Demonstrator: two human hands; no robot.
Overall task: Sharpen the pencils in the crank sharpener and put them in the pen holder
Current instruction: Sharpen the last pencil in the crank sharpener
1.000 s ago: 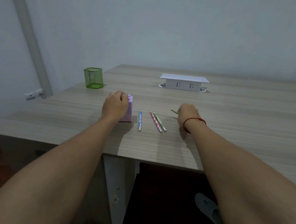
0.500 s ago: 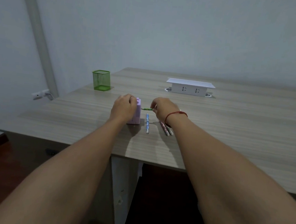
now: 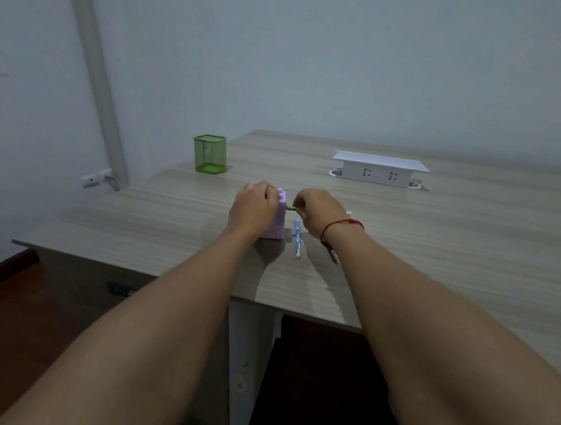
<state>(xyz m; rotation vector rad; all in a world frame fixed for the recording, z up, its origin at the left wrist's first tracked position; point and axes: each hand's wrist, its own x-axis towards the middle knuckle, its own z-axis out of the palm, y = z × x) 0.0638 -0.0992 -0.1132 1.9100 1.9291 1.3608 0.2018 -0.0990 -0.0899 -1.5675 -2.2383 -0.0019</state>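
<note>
Wood-look table (image 3: 472,265) holds it all. Nearest, a blue pencil (image 3: 297,236) lies flat, just right of the purple sharpener (image 3: 281,221). The left hand (image 3: 255,206) grips the sharpener from its left side and top. The right hand (image 3: 316,212) pinches a green pencil (image 3: 291,208), whose end meets the sharpener's right side. Far back stands the green pen holder (image 3: 209,153), well apart, left of a white socket box (image 3: 377,173).

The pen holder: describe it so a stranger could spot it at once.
On the wooden desk, look to the far left corner by the wall. The pen holder stands there, beyond the left hand. It is the only green, see-through square cup, unlike the solid purple sharpener.
</note>
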